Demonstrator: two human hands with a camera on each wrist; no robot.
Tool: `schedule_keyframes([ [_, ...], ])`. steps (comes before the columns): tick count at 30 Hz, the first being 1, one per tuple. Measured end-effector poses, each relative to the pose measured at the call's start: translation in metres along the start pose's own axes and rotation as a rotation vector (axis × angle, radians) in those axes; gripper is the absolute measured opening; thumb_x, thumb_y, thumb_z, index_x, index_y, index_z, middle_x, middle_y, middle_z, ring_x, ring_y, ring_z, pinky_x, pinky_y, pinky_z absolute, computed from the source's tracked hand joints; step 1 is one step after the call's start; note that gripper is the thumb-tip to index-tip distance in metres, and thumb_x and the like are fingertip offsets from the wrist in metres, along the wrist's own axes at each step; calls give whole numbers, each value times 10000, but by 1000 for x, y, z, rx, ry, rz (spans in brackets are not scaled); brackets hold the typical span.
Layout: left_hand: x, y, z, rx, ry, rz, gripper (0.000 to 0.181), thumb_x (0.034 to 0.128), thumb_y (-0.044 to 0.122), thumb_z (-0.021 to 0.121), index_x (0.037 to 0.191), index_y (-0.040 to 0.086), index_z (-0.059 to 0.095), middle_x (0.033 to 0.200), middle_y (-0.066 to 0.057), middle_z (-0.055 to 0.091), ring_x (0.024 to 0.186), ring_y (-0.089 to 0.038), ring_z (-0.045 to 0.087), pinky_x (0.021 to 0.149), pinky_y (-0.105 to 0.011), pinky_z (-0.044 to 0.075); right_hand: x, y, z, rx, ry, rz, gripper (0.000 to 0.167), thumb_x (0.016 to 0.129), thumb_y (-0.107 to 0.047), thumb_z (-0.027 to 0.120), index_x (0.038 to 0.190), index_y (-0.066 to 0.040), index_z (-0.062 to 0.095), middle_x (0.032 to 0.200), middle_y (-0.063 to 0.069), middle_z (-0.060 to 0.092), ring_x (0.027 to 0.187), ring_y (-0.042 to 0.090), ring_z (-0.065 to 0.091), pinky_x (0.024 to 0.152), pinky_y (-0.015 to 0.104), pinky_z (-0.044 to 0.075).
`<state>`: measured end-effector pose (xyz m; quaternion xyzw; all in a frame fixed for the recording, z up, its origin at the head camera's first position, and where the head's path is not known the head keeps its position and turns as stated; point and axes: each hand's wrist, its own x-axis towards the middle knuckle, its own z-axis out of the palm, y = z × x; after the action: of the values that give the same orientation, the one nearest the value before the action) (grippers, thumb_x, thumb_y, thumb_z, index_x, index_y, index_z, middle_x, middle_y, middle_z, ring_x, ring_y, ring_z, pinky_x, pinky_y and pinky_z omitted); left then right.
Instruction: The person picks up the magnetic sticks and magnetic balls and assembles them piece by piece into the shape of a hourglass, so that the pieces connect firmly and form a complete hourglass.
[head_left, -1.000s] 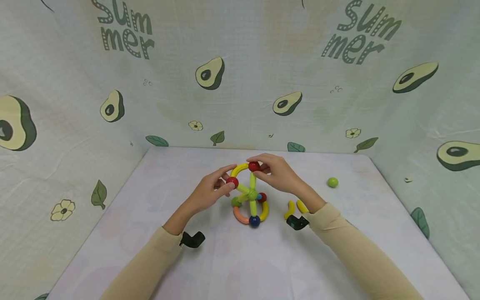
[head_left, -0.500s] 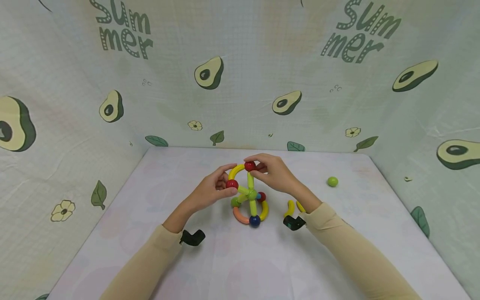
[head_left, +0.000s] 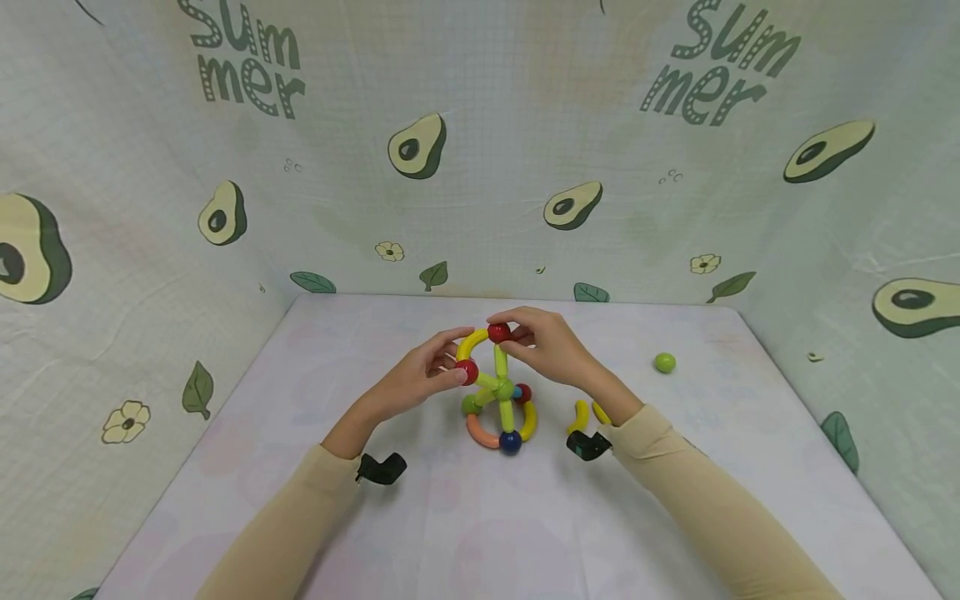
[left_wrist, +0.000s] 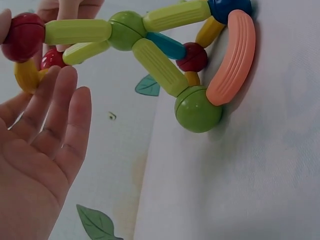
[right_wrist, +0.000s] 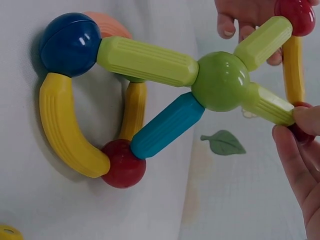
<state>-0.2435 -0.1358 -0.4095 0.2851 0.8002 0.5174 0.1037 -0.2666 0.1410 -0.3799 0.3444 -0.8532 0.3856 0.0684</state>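
Note:
A magnetic ball-and-stick structure stands on the table, its upper part between both hands. In the head view my left hand point(head_left: 420, 375) holds the left upper red ball point(head_left: 468, 372) between thumb and fingers. The right hand point(head_left: 551, 346) pinches the other upper red ball point(head_left: 498, 332). A curved yellow stick point(head_left: 471, 343) bridges these two balls. Light green sticks meet at a green center ball point(right_wrist: 220, 81). Below lies a ring with a blue ball point(right_wrist: 70, 44), a lower red ball point(right_wrist: 124, 163), a lower green ball point(left_wrist: 198, 109) and a coral curved stick point(left_wrist: 233, 57). A teal stick point(right_wrist: 167, 125) reaches the lower red ball.
Two loose curved yellow sticks point(head_left: 581, 416) lie by the right wrist, partly hidden by its black camera point(head_left: 588, 446). Farther right rests a loose green ball point(head_left: 664, 362). Avocado-printed cloth point(head_left: 480, 233) rises behind and beside the table point(head_left: 480, 533).
The right hand and its red ball have shifted slightly left. My left thumb came away from its red ball half a second ago and is now back against it.

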Motion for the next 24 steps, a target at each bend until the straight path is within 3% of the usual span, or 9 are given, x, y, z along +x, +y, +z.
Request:
schedule_keyframes([
  [3, 1, -1, 1, 4, -13, -1, 735, 1018, 363, 737, 1651, 259, 378, 1475, -58, 559, 1234, -251, 612, 1015, -375, 562, 0, 0, 1, 2, -6, -7, 402, 972, -46, 772, 1366, -79, 694, 1319, 85, 716, 989, 198, 751, 907, 347, 626],
  [6, 2, -2, 1, 1, -29, 1, 762, 1005, 375, 750, 1656, 274, 368, 1541, -35, 523, 1283, -256, 585, 1045, -399, 551, 0, 0, 0, 1, -12, -7, 407, 972, -46, 772, 1370, -78, 691, 1325, 84, 714, 988, 197, 752, 908, 342, 625],
  [13, 3, -3, 2, -41, -40, 17, 726, 1011, 312, 751, 1640, 291, 388, 1519, 4, 527, 1263, -242, 599, 1036, -412, 557, -8, 2, -9, -7, -49, 24, 453, 981, -51, 761, 1419, -111, 661, 1373, 63, 693, 1012, 191, 757, 914, 385, 627],
  [20, 4, -3, 1, -27, -35, 26, 723, 1009, 323, 750, 1638, 287, 393, 1530, -115, 523, 1254, -249, 599, 1041, -412, 553, -27, 16, -29, -62, -69, 40, 485, 982, -50, 759, 1447, -112, 635, 1410, 98, 665, 1034, 209, 751, 927, 431, 624],
  [24, 3, -3, 1, -16, -26, 18, 718, 1007, 320, 753, 1632, 299, 400, 1508, -32, 541, 1251, -237, 601, 1044, -407, 550, -36, 31, -38, -88, -67, 60, 491, 980, -35, 755, 1450, -103, 630, 1402, 116, 670, 1038, 228, 750, 923, 430, 624],
])
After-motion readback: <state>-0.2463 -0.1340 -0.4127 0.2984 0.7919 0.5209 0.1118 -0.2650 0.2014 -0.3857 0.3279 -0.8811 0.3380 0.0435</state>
